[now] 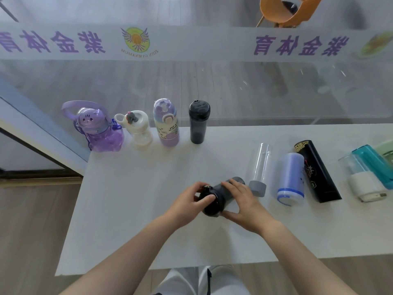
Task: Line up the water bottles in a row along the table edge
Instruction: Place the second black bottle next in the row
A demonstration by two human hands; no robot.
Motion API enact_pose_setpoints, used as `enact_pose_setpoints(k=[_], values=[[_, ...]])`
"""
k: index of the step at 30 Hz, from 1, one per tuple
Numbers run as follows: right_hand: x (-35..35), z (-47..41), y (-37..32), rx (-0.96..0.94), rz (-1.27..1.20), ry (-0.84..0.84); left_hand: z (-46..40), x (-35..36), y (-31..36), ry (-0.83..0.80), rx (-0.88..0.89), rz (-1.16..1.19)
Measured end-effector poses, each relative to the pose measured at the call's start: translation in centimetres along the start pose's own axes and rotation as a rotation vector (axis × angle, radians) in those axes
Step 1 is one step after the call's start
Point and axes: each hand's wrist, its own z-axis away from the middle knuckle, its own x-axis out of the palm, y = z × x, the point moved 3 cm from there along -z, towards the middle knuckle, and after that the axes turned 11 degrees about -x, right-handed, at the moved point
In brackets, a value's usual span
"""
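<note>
Both hands meet on a dark grey bottle [221, 195] lying on its side near the middle of the table [131, 209]. The left hand [189, 207] has its grip closed around the lid end, thumb across the cap; the right hand [242, 204] has its grip wrapped over the body, fingers on top and thumb underneath.

Along the far edge four bottles already stand upright in a row: a purple cat bottle [100, 133], a white bottle [138, 129], a lilac bottle [167, 124] and a black bottle [198, 122]. To the right, others lie flat, side by side: a clear bottle [260, 167], a blue bottle [291, 177], a black flask [316, 171], a white-based bottle [361, 179] and a teal one [372, 165], with a green one behind it partly cut off by the frame.

The risks look modest but real. The held bottle lies just beside the clear bottle's grey cap, so swinging it upright could knock that one and set it rolling. Set down too close to the far edge, it could tip off the table. Placed carelessly, it could topple the black bottle, its tall, narrow neighbour in the row.
</note>
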Motion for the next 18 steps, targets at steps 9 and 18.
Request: enact_pose_setpoints(k=[9,18], values=[[-1.1,0.6,0.3,-0.043,-0.221,0.244,-1.6,1.8,4.4,0.068,-0.011,-0.076],[-4.8,-1.1,2.6,0.088,-0.540,0.364,-4.1,3.8,7.4,0.031,-0.005,0.124]])
